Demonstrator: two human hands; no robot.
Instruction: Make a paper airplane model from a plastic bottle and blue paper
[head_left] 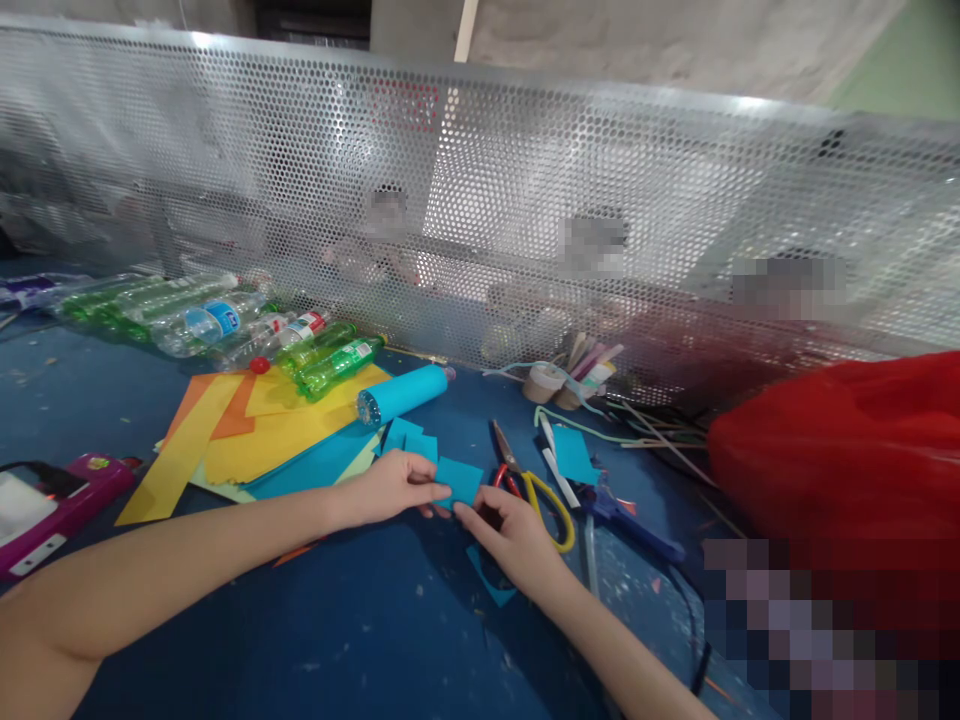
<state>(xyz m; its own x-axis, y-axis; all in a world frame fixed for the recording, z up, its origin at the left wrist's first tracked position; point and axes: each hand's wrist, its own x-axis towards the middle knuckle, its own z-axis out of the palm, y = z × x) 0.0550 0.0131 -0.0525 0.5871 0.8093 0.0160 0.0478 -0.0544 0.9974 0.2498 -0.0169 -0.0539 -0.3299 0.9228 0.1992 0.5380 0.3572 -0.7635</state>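
Note:
Between my two hands is a small blue paper square [459,479], held just above the table. My left hand [397,487] pinches its left edge, and my right hand [514,530] grips its lower right corner. More blue paper pieces [411,441] lie just beyond my left fingers. Scissors [536,490] with red and yellow handles rest right behind my right hand. A blue paper scrap [491,578] lies partly under my right wrist. Beyond my hands, a bottle wrapped in blue paper [405,394] lies on its side.
Coloured paper sheets [300,440] and several plastic bottles [225,320] lie at left, near a purple power strip [71,510]. A blue glue gun [630,525] and another blue paper piece [574,455] are at right, before a red bag [840,450]. A perforated metal panel [480,200] borders the table [360,620].

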